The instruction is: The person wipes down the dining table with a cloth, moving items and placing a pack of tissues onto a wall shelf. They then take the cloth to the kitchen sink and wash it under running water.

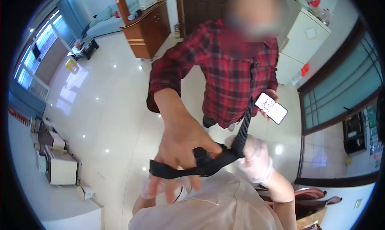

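My right hand (257, 161), in a clear thin glove, is closed beside a black strap (216, 162) and appears to hold it. The strap runs across in front of my chest, and a narrower webbing part rises toward the other person. My left hand (154, 188), also gloved, is low on the left, mostly hidden behind the other person's hand (180, 144). That bare hand reaches in with spread fingers, over and against the strap. Some blurred black material sits between its thumb and fingers.
A person in a red plaid shirt (236, 77) stands close in front, holding a phone (271, 108). A wooden cabinet (146, 29) and a white fridge (304, 39) stand behind. A white desk-like unit (62, 166) is at left, a sliding door (341, 85) at right.
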The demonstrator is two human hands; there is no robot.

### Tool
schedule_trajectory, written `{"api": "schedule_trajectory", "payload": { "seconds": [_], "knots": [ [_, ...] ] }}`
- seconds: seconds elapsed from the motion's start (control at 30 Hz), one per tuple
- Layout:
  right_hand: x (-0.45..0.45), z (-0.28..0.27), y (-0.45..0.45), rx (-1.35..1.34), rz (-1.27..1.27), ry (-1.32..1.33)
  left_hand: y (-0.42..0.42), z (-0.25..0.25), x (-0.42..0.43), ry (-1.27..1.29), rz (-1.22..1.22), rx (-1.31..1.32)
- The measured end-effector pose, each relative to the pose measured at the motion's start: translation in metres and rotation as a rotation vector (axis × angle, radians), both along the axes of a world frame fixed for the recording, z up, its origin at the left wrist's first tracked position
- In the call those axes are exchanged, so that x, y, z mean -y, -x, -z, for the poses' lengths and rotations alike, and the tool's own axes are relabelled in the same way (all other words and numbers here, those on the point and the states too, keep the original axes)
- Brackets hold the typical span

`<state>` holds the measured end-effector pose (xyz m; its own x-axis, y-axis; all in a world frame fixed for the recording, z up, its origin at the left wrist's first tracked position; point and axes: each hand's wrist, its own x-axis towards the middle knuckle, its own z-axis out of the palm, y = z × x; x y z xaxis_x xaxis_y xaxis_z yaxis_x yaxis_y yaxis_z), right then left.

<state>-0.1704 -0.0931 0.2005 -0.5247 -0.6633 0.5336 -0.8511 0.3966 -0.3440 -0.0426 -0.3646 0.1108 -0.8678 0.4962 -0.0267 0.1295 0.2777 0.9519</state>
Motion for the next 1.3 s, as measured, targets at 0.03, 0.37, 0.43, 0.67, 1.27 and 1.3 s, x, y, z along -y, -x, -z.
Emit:
{"api": "schedule_trajectory", "payload": {
  "seconds": [0.03,0.37,0.43,0.67,1.27,1.3],
  "knots": [
    [-0.015,-0.001,-0.002,0.029,0.064,-0.025,0.003,0.005,-0.009,-0.001,-0.011,-0.020],
    [-0.273,0.104,-0.021,0.498,0.866,0.136,0.107,-0.042,-0.180,-0.056,0.146,-0.489],
    [-0.294,0.097,-0.037,0.518,0.985,0.204,0.112,-0.031,-0.225,0.001,0.267,-0.506],
    [-0.292,0.005,-0.088,0.197,1.009,0.159,0.078,-0.051,-0.336,-0.138,0.590,-1.089],
    [-0.261,-0.003,-0.069,1.444,0.522,0.980,0.132,0.009,-0.356,-0.833,0.253,0.740],
    [-0.257,0.016,-0.073,1.486,0.630,1.053,0.131,-0.011,-0.355,-0.817,0.097,0.639]
  ]
}}
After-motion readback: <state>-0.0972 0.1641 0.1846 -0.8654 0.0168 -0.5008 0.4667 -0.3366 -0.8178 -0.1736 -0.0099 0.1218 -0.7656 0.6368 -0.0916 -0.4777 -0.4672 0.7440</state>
